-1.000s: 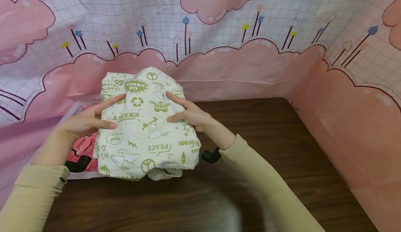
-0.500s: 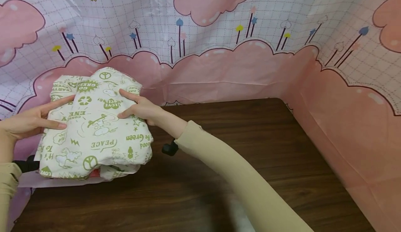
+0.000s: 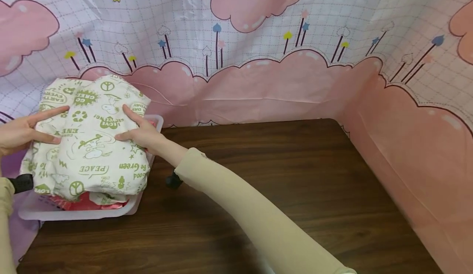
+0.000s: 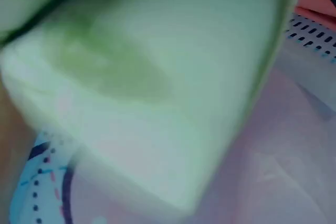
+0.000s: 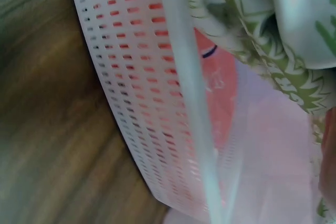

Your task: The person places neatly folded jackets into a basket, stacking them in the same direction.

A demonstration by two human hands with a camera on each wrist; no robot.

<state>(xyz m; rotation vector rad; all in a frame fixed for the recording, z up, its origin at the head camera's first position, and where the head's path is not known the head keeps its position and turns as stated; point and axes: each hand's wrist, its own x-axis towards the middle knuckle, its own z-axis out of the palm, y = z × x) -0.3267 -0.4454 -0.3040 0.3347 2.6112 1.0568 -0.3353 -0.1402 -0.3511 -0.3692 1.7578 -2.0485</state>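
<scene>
A folded white cloth [image 3: 92,159] printed with green words, peace signs and cartoon figures is held between both hands at the left of the head view. My left hand [image 3: 22,132] grips its left side, thumb and a finger lying on the top face. From the right side, my right hand [image 3: 142,134] holds it the same way; the other fingers are hidden. Below the cloth stands a white perforated plastic basket [image 3: 81,215] with red fabric [image 3: 86,203] inside. The cloth overlaps the basket's opening. Its drooping edge hangs near the basket wall [image 5: 131,77] in the right wrist view.
The basket sits at the left end of a dark wooden table [image 3: 273,175]. Behind the table hangs a patterned pink and white curtain [image 3: 258,85], which continues along the right side.
Both hands have carried the folded cloth to the left, over the basket. More of the basket's front rim and right side now shows.
</scene>
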